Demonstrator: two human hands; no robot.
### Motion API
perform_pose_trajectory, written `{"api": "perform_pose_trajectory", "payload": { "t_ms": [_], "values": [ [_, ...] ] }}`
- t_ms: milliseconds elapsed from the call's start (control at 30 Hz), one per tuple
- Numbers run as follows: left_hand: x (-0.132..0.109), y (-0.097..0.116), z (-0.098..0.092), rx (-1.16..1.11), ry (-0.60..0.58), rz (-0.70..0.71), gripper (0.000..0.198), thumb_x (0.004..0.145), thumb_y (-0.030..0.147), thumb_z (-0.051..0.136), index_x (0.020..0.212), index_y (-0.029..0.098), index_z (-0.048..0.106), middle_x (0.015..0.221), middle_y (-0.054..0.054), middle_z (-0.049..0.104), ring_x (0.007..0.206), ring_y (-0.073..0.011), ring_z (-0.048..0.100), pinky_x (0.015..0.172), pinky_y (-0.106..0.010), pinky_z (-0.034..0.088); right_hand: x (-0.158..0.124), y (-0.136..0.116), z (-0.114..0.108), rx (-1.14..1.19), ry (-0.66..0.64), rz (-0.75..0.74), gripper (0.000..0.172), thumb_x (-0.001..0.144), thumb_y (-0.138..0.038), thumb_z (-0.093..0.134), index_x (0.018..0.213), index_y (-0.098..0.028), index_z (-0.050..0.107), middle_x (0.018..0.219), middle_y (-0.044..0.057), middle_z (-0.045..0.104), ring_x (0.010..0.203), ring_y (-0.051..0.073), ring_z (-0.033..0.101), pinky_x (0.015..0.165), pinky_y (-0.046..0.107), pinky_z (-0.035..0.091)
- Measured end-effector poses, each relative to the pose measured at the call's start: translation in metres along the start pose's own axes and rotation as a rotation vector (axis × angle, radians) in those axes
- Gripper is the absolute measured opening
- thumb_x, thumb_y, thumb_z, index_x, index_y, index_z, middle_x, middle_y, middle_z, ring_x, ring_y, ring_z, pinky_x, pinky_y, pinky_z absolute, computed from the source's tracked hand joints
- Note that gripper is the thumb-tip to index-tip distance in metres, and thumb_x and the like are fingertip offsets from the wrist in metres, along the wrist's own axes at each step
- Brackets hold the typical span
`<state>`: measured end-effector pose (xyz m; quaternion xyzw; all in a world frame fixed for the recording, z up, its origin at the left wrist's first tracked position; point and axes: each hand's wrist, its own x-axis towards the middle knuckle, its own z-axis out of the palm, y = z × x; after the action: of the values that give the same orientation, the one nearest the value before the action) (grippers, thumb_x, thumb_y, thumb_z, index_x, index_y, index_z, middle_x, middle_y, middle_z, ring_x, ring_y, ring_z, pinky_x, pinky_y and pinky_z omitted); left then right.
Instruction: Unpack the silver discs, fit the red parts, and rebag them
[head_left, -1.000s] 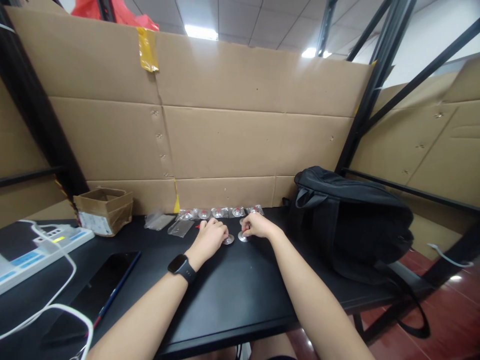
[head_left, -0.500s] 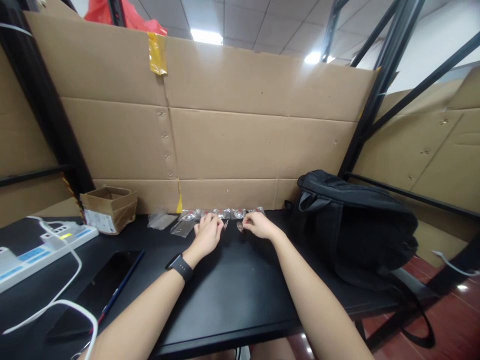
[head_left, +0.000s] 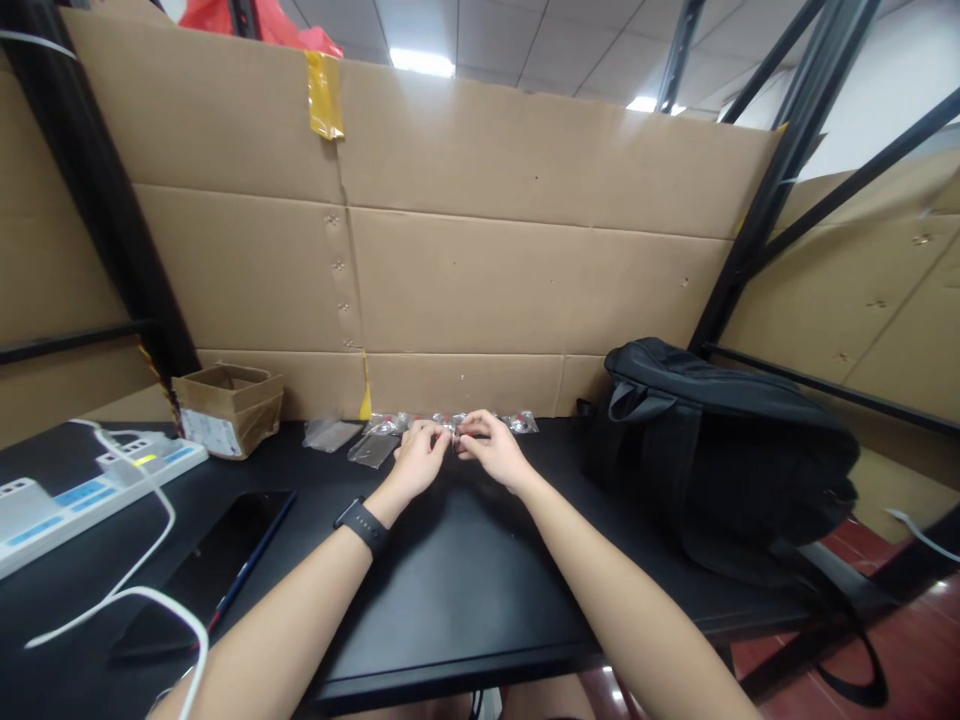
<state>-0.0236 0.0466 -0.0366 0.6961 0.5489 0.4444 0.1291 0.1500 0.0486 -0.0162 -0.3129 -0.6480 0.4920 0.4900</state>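
My left hand (head_left: 421,456), with a dark watch on its wrist, is closed in a pinch near the back of the black table (head_left: 457,590). My right hand (head_left: 491,448) faces it, fingers bent around a small dark round item (head_left: 456,441) between the two hands. What the left fingertips hold is too small to name. Behind the hands lies a row of small clear packets (head_left: 523,422) with shiny round pieces and red spots. Flat clear plastic bags (head_left: 373,449) rest left of my left hand.
An open cardboard box (head_left: 231,408), a white power strip (head_left: 97,500) with white cables and a dark tablet (head_left: 210,565) are at the left. A black backpack (head_left: 727,460) sits at the right. A cardboard wall (head_left: 465,240) stands behind.
My right hand has moved left, bringing its small round item close to my left hand. The two hands are now almost touching. The view has shifted slightly.
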Motion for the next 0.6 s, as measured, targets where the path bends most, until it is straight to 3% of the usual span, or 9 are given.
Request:
{"api": "perform_pose_trajectory", "payload": {
  "t_ms": [100,200,367,500,600],
  "values": [
    [-0.005,0.01,-0.005,0.064,-0.028,-0.051,0.024,0.094,0.039,0.049,0.094,0.024,0.068,0.116,-0.008,0.061,0.111,-0.0283,0.054,0.096,-0.048,0.041,-0.001,-0.003,-0.002,0.087,-0.013,0.098,0.044,0.075,-0.03,0.078,0.117,-0.025,0.066,0.102,0.003,0.069,0.077,0.015,0.071,0.075,0.035,0.063],
    [-0.01,0.018,-0.006,0.104,-0.068,-0.082,0.026,0.094,0.041,0.049,0.096,0.025,0.068,0.118,-0.008,0.061,0.114,-0.0311,0.052,0.095,-0.052,0.04,-0.003,-0.006,-0.004,0.134,-0.001,0.181,0.04,0.075,-0.027,0.08,0.114,-0.021,0.072,0.095,0.005,0.07,0.076,0.015,0.071,0.08,0.036,0.063],
    [-0.007,0.021,-0.009,0.122,-0.09,-0.043,0.025,0.093,0.041,0.049,0.097,0.026,0.069,0.116,-0.007,0.064,0.114,-0.0305,0.054,0.095,-0.049,0.041,-0.004,-0.007,-0.004,0.113,-0.013,0.172,0.057,0.064,-0.029,0.089,0.118,-0.02,0.071,0.105,0.008,0.071,0.084,0.019,0.072,0.081,0.038,0.063],
    [0.004,0.012,-0.03,0.135,-0.148,0.016,0.029,0.096,0.035,0.041,0.106,0.026,0.067,0.109,-0.007,0.071,0.105,-0.0259,0.063,0.093,-0.041,0.045,-0.001,-0.007,-0.007,-0.034,0.131,0.111,0.061,0.061,-0.032,0.09,0.118,-0.02,0.072,0.109,0.011,0.07,0.081,0.019,0.07,0.067,0.032,0.063],
    [0.006,-0.001,-0.055,0.41,-0.112,-0.018,0.03,0.094,0.027,0.042,0.112,0.023,0.066,0.118,-0.013,0.07,0.114,-0.0305,0.062,0.098,-0.046,0.041,0.002,-0.012,-0.016,-0.136,0.21,0.07,0.059,0.062,-0.034,0.088,0.117,-0.019,0.072,0.109,0.011,0.07,0.079,0.018,0.069,0.062,0.029,0.06]
  ]
}}
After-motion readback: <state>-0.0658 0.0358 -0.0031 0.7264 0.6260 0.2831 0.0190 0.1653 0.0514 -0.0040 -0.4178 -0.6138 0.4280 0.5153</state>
